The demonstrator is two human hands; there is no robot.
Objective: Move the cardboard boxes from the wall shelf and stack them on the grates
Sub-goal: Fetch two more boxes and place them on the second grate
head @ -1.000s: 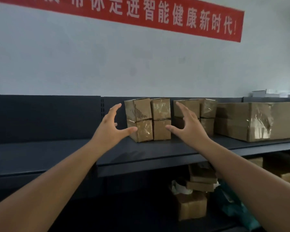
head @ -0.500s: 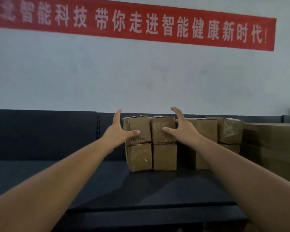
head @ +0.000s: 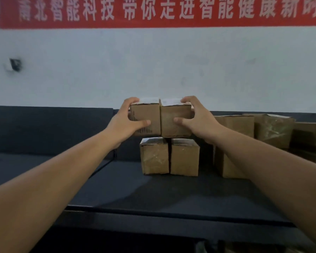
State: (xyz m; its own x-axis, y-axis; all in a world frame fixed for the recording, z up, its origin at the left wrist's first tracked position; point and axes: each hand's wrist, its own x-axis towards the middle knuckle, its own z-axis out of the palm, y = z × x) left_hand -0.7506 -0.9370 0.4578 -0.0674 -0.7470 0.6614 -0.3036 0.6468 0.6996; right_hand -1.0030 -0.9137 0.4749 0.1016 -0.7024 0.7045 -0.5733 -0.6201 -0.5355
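Your left hand (head: pixel 128 121) grips the left box (head: pixel 150 114) and your right hand (head: pixel 195 119) the right box (head: pixel 173 115), thumbs on the fronts, fingers over the tops, pressing the pair together above the lower boxes (head: pixel 154 156) on the shelf (head: pixel 117 181). They look light and stiff, though taped faces may be slick; squeeze inward from the outer sides so neither drops

Upper left box (head: pixel 148 112) and upper right box (head: pixel 171 112): small, brown cardboard, upright, touching side by side, gripped at outer sides. Positioned just above lower boxes (head: pixel 154 157), standing upright on dark wall shelf (head: pixel 117 183). More boxes (head: pixel 233 125) at right.
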